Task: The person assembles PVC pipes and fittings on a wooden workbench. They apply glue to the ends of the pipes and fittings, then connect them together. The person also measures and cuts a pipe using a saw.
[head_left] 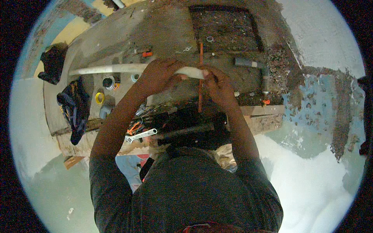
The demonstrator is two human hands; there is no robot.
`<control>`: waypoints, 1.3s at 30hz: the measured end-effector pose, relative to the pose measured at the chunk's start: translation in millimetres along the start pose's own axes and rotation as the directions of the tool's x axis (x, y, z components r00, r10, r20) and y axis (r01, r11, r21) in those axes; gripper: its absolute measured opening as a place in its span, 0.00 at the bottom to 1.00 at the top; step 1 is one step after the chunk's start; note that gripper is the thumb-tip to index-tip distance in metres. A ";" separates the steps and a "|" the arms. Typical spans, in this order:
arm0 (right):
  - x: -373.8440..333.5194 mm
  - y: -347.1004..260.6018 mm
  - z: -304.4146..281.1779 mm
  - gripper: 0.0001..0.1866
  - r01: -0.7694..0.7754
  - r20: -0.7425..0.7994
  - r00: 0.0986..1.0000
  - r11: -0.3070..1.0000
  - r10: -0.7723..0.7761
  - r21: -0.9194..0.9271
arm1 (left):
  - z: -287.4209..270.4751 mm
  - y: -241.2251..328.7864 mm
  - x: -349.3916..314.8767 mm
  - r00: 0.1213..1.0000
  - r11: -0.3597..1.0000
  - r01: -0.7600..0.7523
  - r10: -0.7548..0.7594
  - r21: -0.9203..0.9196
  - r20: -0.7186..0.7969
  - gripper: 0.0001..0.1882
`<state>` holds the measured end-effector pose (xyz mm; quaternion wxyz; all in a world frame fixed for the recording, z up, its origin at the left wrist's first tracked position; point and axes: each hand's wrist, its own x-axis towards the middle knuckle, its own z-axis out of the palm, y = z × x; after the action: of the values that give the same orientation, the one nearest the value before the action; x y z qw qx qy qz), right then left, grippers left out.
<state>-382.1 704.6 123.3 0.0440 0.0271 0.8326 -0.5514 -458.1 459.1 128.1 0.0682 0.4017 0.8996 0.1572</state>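
L hand (pixel 166 74) curled round white pipe (pixel 112 69), R hand (pixel 217 81) pinching its end, cluttered desk (pixel 163 40) beneath, patchy wall (pixel 316 108) off to R.

A long, slim, off-white pipe (pixel 110 69) runs crosswise, its free part reaching left over the surface (pixel 112 48); the left hand (pixel 164 73) grips it near the right end, which the right hand (pixel 218 80) holds.

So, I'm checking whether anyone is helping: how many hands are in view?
2: the left hand grips the white pipe partway along, and the right hand holds its right end. No other hand shows, and none seems hidden.
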 end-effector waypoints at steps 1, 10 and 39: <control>1.0 4.8 1.4 0.20 -0.160 -0.014 0.987 0.987 0.160 -0.014 | -2.8 -4.2 -0.4 0.999 0.999 0.030 -0.032 0.031 0.042 0.27; 9.2 100.9 13.4 0.24 -0.176 -0.121 0.984 0.860 0.133 -0.480 | 28.2 -55.3 -11.8 0.998 0.969 -0.047 0.058 0.243 -0.039 0.20; 90.0 -124.5 380.3 0.31 0.548 0.499 0.829 0.547 -0.254 -0.633 | 21.7 -125.8 -331.1 0.548 0.752 0.619 -0.619 -0.225 -0.562 0.39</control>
<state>-466.9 305.5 80.5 0.0681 -0.2866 0.9447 -0.1444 -319.7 138.8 64.0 -0.1720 -0.0135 0.9546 0.2428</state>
